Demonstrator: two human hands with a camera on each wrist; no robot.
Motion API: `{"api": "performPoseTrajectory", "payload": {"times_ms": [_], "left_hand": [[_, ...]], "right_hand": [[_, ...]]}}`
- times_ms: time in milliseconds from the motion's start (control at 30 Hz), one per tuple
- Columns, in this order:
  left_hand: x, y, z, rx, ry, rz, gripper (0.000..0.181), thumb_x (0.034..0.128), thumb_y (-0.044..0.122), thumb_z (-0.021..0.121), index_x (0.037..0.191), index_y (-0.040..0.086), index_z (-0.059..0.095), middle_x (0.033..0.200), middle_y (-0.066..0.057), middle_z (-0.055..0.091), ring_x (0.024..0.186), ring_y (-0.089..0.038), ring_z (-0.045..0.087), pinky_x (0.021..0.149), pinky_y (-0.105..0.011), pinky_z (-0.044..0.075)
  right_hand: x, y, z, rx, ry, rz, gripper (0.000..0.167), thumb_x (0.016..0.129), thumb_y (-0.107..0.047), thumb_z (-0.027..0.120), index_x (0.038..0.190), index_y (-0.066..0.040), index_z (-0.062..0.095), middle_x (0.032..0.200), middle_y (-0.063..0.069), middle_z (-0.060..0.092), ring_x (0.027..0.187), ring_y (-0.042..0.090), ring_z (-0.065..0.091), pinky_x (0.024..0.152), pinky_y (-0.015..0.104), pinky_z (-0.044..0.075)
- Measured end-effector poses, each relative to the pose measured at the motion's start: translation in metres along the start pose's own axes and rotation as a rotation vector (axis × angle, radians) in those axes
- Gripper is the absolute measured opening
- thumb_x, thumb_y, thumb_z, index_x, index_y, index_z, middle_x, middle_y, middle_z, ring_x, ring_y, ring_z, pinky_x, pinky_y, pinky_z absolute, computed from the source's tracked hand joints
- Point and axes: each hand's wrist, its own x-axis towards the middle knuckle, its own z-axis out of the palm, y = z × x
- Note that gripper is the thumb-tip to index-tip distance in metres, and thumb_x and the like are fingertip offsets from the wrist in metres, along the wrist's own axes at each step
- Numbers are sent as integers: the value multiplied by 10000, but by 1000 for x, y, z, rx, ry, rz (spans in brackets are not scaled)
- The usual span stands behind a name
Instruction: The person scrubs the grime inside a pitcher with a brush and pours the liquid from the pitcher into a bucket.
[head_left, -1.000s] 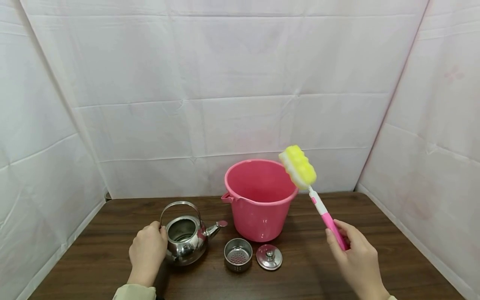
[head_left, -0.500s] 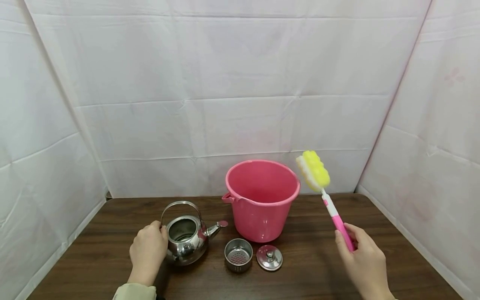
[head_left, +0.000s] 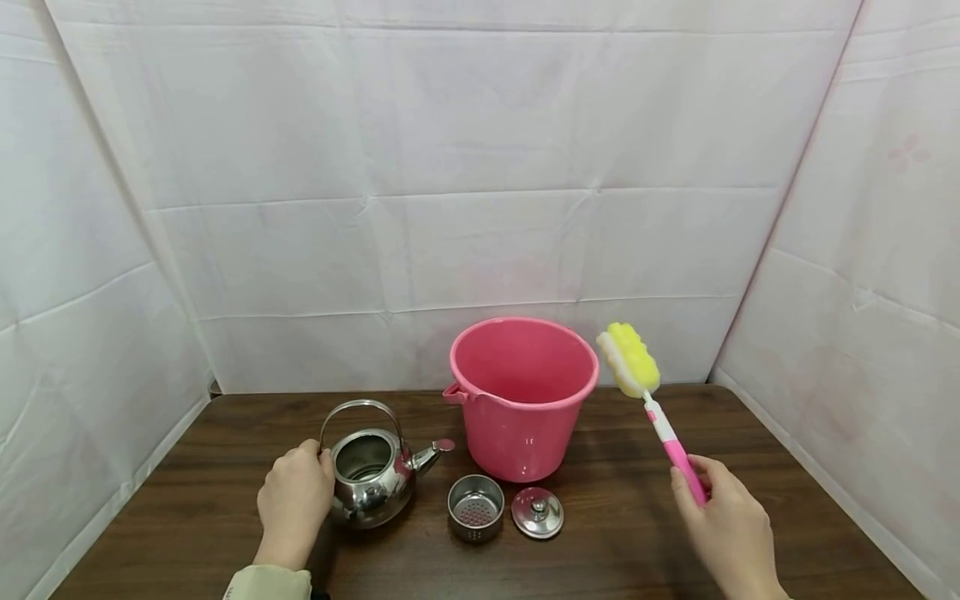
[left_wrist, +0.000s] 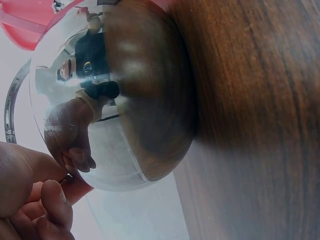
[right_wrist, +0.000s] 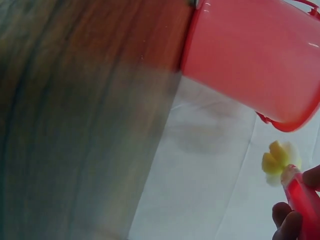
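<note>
A shiny steel kettle (head_left: 373, 492) without its lid stands on the table at the left, its spout pointing right. My left hand (head_left: 296, 500) pinches the lower left end of its arched handle (head_left: 362, 405). In the left wrist view the fingers (left_wrist: 55, 200) sit against the round kettle body (left_wrist: 145, 90). On the right, my right hand (head_left: 731, 525) grips the pink end of a sponge brush (head_left: 675, 446). The brush is raised and tilted, its yellow and white sponge head (head_left: 632, 360) just right of the bucket rim, apart from it.
Behind the small parts stands a pink bucket (head_left: 521, 442). In front of it lie a perforated steel strainer (head_left: 476, 510) and the kettle lid (head_left: 537, 512). White cloth (head_left: 480, 208) hangs behind and on both sides of the dark wooden table (head_left: 615, 542).
The right hand with the sponge brush has moved right, away from the bucket, and the sponge head has dropped somewhat. The left hand and the kettle look unmoved.
</note>
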Motion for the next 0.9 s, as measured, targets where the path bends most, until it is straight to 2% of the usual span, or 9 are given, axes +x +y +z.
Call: {"api": "performPoseTrajectory", "payload": {"times_ms": [200, 400, 667, 900], "left_hand": [[0, 0, 0, 2, -11, -11, 200, 890, 91, 555, 952, -70, 656, 808, -266, 660, 673, -468, 625, 487, -526, 466], [1, 0, 0, -3, -12, -11, 200, 890, 89, 553, 955, -67, 660, 810, -260, 663, 678, -467, 627, 491, -529, 467], [0, -1, 0, -10, -12, -16, 202, 891, 92, 547, 953, -65, 659, 811, -259, 662, 679, -470, 627, 490, -530, 464], [0, -1, 0, -16, -3, -14, 197, 887, 91, 543, 934, -62, 658, 800, -258, 659, 686, -477, 626, 493, -536, 462]], "right_hand": [[-3, 3, 4, -27, -55, 5, 264, 846, -206, 660, 1031, -17, 656, 633, 1, 503, 519, 105, 368, 458, 299, 294], [-7, 5, 8, -37, -83, 2, 267, 837, -206, 659, 1028, -19, 654, 674, 33, 584, 538, 155, 470, 434, 370, 349], [-6, 5, 8, -63, -139, 42, 248, 844, -211, 639, 1022, -39, 648, 679, 43, 586, 533, 182, 490, 428, 358, 357], [-5, 7, 6, -81, -259, 86, 273, 875, -245, 592, 1044, -35, 635, 666, 27, 570, 538, 201, 494, 424, 365, 366]]}}
